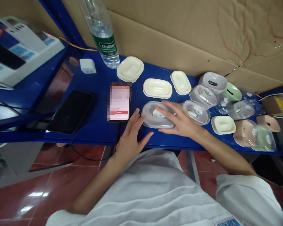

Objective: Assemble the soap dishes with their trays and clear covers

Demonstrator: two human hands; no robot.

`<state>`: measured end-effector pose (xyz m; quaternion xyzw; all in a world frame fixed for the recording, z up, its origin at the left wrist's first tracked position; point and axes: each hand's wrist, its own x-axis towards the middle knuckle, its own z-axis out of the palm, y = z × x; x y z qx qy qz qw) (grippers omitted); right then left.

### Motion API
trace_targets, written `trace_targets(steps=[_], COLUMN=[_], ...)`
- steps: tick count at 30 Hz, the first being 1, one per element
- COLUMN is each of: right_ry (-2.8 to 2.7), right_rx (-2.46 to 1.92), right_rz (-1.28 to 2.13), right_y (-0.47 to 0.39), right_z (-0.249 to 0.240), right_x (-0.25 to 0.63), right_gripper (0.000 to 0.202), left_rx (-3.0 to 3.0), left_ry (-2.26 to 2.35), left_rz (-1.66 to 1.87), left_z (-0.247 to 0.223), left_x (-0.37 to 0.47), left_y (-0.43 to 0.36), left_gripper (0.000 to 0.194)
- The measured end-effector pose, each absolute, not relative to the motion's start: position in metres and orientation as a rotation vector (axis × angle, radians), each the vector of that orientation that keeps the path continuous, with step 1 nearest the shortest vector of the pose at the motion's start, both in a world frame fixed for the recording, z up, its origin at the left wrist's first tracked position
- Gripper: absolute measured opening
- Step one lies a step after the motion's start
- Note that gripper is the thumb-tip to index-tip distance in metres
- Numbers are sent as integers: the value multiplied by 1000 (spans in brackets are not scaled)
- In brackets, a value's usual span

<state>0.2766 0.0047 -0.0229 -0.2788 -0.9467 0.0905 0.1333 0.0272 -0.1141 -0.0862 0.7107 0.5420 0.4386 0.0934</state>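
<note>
The right hand lies spread across the lidded box near the table's front edge; whether it grips, I cannot tell. The left hand angles in, fingers loosely open beside the box's left end. The far-left bottle's label reads "Cestbon".

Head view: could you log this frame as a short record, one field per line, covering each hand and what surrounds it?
surface: blue table
left hand: at the left end of the box; contact unclear
right hand: on the box, fingers spread over its top; firmness of grip unclear
behind the box: three cream pieces
farther left: lit phone, dark phone, charger, bottle
farther right: gray boxes, pink boxes, green boxes
</note>
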Motion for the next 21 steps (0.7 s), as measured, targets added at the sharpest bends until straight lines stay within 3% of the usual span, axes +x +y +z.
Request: trace_targets(steps=[5,12,17,21], right_ry=[-2687,-2806,-2847,-2793], right_rx=[-1025,-1037,-1055,-1083], right_rz=[107,232,153,15], right_y=[99,224,208,149], right_z=[8,-6,-5,6], right_x=[269,253,245,239], right_gripper=[86,107,109,83], left_rx=[2111,2189,2258,2264], left_ry=[1584,1670,1673,1657], left_rz=[1290,1228,1193,1197], left_z=[-86,-84,-85,-86], left_x=[29,32,32,31], left_y=[-115,-116,-116,-116], left_gripper=[69,53,47,48])
